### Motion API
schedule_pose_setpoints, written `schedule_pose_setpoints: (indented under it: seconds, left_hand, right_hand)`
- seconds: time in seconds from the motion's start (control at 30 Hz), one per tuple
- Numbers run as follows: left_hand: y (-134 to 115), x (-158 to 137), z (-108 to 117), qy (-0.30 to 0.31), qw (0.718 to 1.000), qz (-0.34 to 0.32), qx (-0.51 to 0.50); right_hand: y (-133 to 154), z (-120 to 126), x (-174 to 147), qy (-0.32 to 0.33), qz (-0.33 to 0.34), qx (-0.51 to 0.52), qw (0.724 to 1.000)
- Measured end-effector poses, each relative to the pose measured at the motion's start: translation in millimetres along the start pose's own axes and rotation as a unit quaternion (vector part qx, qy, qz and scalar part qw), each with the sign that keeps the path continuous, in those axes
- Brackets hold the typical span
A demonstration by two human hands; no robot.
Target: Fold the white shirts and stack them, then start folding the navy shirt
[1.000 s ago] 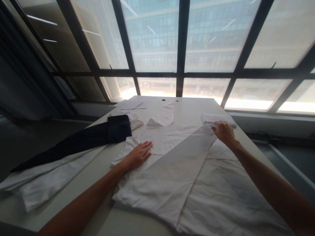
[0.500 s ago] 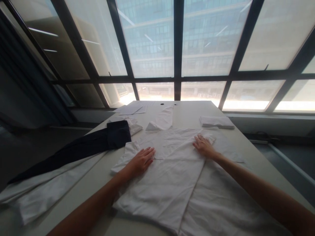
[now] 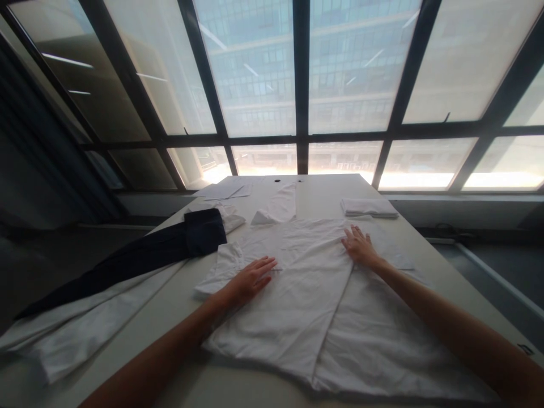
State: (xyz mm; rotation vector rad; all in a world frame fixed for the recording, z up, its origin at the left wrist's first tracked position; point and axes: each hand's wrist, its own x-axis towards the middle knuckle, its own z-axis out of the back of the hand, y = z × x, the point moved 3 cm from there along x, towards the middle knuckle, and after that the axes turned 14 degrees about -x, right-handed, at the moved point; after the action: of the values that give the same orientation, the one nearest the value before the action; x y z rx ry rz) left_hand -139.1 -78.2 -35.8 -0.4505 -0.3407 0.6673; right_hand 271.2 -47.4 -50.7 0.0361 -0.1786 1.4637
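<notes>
A white cloth garment (image 3: 289,317) lies spread over the table, one part folded across another so that a long slanting edge runs down its middle. On its left part, my left hand (image 3: 254,277) rests flat with the fingers stretched out. My right hand (image 3: 359,246) lies palm down near the garment's upper right, by the top of that slanting edge, with its fingers spread. Neither hand grips the cloth. A gathered piece of the garment shows to the left of my left hand. Its exact kind I cannot make out.
On the white table (image 3: 323,195), dark navy clothing (image 3: 140,255) lies over white cloth (image 3: 80,340) at the left. Papers (image 3: 225,191), a loose white piece of cloth (image 3: 276,205) and a folded white cloth (image 3: 369,207) lie farther back. Windows (image 3: 255,73) stand beyond.
Both hands have slid a little to the right across the garment, staying flat. The garment's near edge now lies a bit farther from me, and the view has shifted slightly.
</notes>
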Motion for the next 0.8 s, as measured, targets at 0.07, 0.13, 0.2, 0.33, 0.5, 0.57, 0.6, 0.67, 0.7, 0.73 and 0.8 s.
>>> schedule_pose_setpoints:
  seconds: [0.07, 0.13, 0.2, 0.33, 0.5, 0.57, 0.6, 0.67, 0.7, 0.73, 0.8]
  left_hand:
    - [-12.0, -0.5, -2.9, 0.009, 1.0, -0.028, -0.002]
    - [-23.4, -1.6, -6.9, 0.038, 0.998, -0.052, 0.004]
    - [-31.6, -2.9, -10.7, 0.075, 0.995, -0.068, 0.01]
    - [-36.8, -5.6, -15.8, 0.135, 0.987, -0.081, 0.027]
    - [-32.7, -8.1, -14.9, 0.165, 0.982, -0.078, 0.043]
    - [-35.2, -5.9, -11.2, 0.178, 0.98, -0.072, 0.047]
    - [-39.5, -3.3, -9.2, 0.184, 0.979, -0.071, 0.047]
    - [-56.1, 4.9, -7.8, 0.196, 0.976, -0.084, 0.042]
    - [-68.1, 10.0, -9.4, 0.2, 0.974, -0.101, 0.035]
    - [-82.0, 15.2, -13.0, 0.204, 0.971, -0.123, 0.025]
    - [-109.7, 24.1, -26.2, 0.205, 0.965, -0.163, 0.002]
  right_hand:
    - [21.9, 8.3, -28.2, 0.015, 0.041, 0.028, 0.999]
    - [41.1, 16.7, -64.5, 0.022, 0.08, 0.044, 0.996]
    - [57.5, 23.6, -106.3, 0.02, 0.121, 0.054, 0.991]
    - [76.5, 27.7, -184.1, 0.022, 0.195, 0.062, 0.979]
    - [52.9, 18.9, -230.6, 0.023, 0.155, 0.041, 0.987]
    - [40.0, 16.4, -236.1, 0.03, 0.114, 0.031, 0.992]
    - [36.7, 16.2, -237.1, 0.038, 0.092, 0.028, 0.995]
    - [39.6, 18.7, -236.6, 0.055, 0.053, 0.025, 0.997]
    - [46.0, 21.3, -235.4, 0.058, 0.041, 0.027, 0.997]
    - [55.0, 24.6, -233.9, 0.055, 0.039, 0.031, 0.997]
    - [75.6, 31.2, -231.4, 0.04, 0.059, 0.043, 0.997]
